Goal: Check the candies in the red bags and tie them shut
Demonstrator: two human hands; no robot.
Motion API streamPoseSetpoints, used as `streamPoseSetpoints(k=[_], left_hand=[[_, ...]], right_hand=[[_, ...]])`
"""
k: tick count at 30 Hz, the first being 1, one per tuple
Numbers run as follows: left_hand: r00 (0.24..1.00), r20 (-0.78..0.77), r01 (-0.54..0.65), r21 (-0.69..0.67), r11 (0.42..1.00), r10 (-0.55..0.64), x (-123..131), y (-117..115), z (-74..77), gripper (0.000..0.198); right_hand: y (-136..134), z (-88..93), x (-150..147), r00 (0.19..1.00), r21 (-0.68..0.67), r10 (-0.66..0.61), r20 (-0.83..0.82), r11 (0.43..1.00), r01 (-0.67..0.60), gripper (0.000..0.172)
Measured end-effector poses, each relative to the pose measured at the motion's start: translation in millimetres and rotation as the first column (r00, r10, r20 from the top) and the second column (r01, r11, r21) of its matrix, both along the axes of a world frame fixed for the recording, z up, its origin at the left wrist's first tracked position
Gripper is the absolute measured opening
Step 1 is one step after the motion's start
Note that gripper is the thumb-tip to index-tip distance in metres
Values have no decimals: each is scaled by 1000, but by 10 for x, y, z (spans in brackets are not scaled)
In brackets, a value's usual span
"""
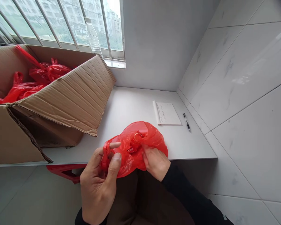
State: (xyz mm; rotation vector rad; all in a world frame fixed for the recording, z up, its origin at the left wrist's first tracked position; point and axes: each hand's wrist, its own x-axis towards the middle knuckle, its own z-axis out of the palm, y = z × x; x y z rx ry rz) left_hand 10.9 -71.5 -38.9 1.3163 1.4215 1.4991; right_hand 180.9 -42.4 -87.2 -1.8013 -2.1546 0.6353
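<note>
A thin red plastic bag bulges at the front edge of the white table, partly over my lap. One of its handles loops around the fingers of my left hand, with the index finger poking through and the thumb beside it. From the right, my right hand reaches into the bag's mouth, its fingertips hidden by the plastic. Beside those fingers, small shiny red wrapped items with printed marks show inside the bag; their kind is unclear.
At the left, a large open cardboard box holds several red plastic bags. A notepad and a pen lie on the white table. A clear bottle stands by the barred window. Below is a red stool.
</note>
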Motion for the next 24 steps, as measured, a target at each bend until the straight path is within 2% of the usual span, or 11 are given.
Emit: streamPoseSetpoints(k=[5,9,13,20,24], left_hand=[[999,26,-22,-4,1000,22,45,-8,19,18],[999,36,-7,-1,1000,7,91,-16,59,15],[1000,26,-10,7,1000,10,89,-15,53,14],[999,31,-8,-14,1000,8,66,-4,2,18],[1000,9,3,-12,1000,-3,65,1,-14,19]], right_hand=[[73,-15,71,993,21,-106,59,994,105,46],[127,-51,57,989,39,-99,110,995,95,45],[139,-71,36,989,34,-84,119,996,80,36],[206,-101,63,973,41,-182,143,983,178,36],[275,-137,38,968,28,-211,133,978,209,29]])
